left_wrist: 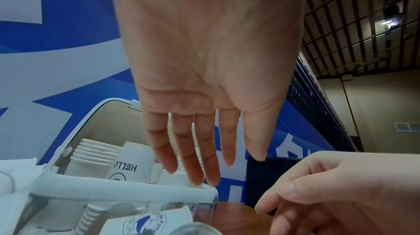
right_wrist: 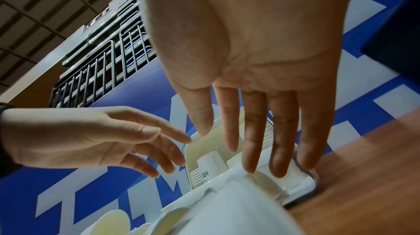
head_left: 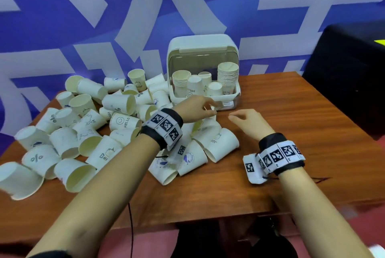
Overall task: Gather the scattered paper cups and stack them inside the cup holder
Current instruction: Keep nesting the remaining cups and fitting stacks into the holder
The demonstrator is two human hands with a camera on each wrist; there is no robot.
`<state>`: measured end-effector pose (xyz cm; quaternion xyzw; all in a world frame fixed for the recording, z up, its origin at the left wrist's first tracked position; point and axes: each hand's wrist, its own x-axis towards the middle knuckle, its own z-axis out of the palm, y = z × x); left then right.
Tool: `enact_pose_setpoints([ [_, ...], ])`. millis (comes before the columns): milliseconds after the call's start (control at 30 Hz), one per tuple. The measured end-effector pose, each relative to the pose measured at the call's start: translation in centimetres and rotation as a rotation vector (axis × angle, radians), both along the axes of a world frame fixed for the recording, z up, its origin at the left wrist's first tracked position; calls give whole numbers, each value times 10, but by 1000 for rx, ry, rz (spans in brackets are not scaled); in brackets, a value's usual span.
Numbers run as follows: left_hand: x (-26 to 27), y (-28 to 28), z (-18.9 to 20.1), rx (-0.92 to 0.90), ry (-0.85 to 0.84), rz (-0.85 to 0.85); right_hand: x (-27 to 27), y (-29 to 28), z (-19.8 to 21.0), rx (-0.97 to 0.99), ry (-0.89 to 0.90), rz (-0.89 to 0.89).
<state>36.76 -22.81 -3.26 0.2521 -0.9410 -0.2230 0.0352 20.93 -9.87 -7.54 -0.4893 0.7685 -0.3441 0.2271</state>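
White printed paper cups (head_left: 123, 101) lie toppled beside the open-lidded cup holder (head_left: 203, 53) — both hands (head_left: 198, 107) spread, holding nothing.

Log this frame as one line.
left hand: open, empty, near cup holder front | right hand: open, empty, over table | holder: partly stacked | loose paper cups: many remain

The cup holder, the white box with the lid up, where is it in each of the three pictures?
Head view: the cup holder stands at upper centre on the table, just beyond both hands.
Left wrist view: lower left, under the fingers.
Right wrist view: lower centre, behind the fingers.
Shared landmark: the upside-down HELLO cup inside it.
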Motion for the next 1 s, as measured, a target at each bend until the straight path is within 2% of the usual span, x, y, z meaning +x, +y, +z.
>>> enact_pose_setpoints([
  [300,23,29,-32,9,-169,2,32,23,-26,51,-109,-97],
  [467,23,39,-46,-6,-219,-19,32,34,-34,103,-100,-101],
  [700,15,47,-61,32,-295,-31,29,40,-31,-30,-114,-138],
  [1000,17,40,-59,78,-123,15,22,33,-23,-180,-181,-166],
])
